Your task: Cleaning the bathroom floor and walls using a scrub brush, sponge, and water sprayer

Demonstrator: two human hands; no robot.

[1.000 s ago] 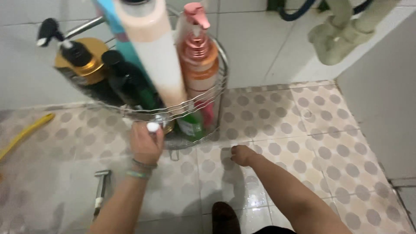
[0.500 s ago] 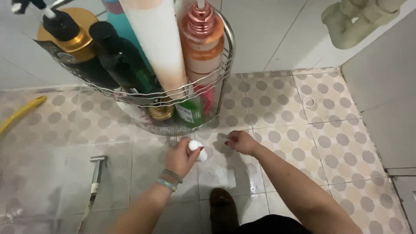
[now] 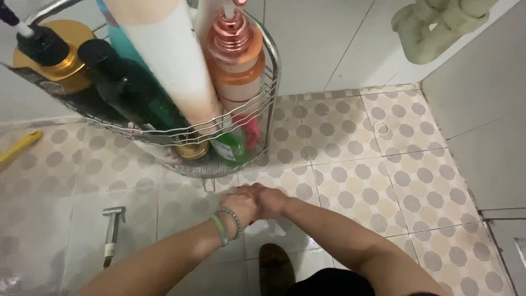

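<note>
- My left hand point(image 3: 241, 204) and right hand point(image 3: 269, 200) meet, pressed against each other, low over the wet tiled floor point(image 3: 350, 181).
- My fingers are curled in together where the hands join; I cannot tell what, if anything, they are pinching, as the hands hide it.
- Beaded bracelets point(image 3: 226, 226) ring my left wrist.
- Just above my hands hangs a wire rack point(image 3: 241, 123), its lower shelf near my knuckles.
- In the rack stand a white-and-peach tube point(image 3: 175, 71), a rose-gold pump bottle point(image 3: 236, 60), a dark green bottle point(image 3: 131, 87) and a black bottle with a gold collar point(image 3: 49, 60).
- On the lower shelf sit a green bottle point(image 3: 229, 149) and a gold lid point(image 3: 192, 150).
- To the left on the floor lies a metal sprayer head point(image 3: 112, 230); further left, a yellow hose point(image 3: 16, 148).
- My dark shoe point(image 3: 276, 268) is just below the hands.
</note>
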